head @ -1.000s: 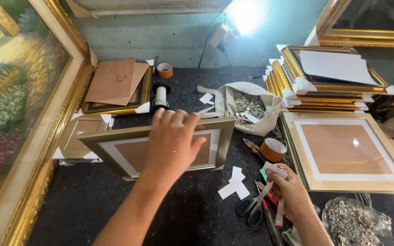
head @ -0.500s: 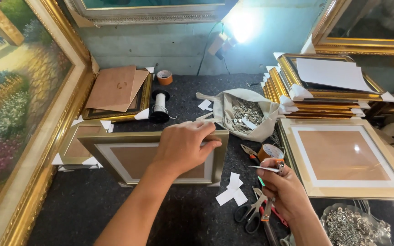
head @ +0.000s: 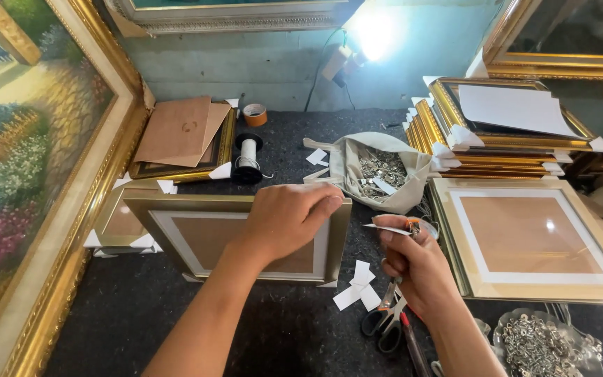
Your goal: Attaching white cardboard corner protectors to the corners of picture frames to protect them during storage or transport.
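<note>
Landmark: the gold picture frame [head: 197, 241] with a white mat and brown backing, lying flat on the dark felt worktop [head: 141, 314].
Left hand [head: 284, 220]: palm down on the frame's upper right part, fingers curled together over its top right corner — pressing on the frame, not lifting it.
Right hand [head: 413, 262]: just right of the frame, closed around something; a thin white paper sliver [head: 385, 227] sticks out between thumb and fingers. What else it grips I cannot tell.
Scissors [head: 384, 324]: one pair, black handles, on the felt below the frame's right corner, partly under the right wrist.
White paper corners [head: 357, 290]: three or so loose pieces at the frame's lower right corner.
Cloth bag [head: 385, 178]: one, open, full of small metal hangers, above and right of the frame.
Wire spool [head: 248, 157]: one, black ends, directly above the frame.
Tape roll [head: 254, 114]: one, brown, further back from the frame than the spool.
Other frames: one small frame [head: 116, 223] tucked under the landmark's left edge; one with brown card sheets [head: 183, 129] on it, above left; one wide matted frame [head: 532, 237] to the right; a stack of gold frames [head: 497, 143] behind that — count unclear.
Large painting [head: 29, 160]: one, leaning at the frame's far left.
Metal hardware dish [head: 546, 342]: one, far lower right of the frame.
</note>
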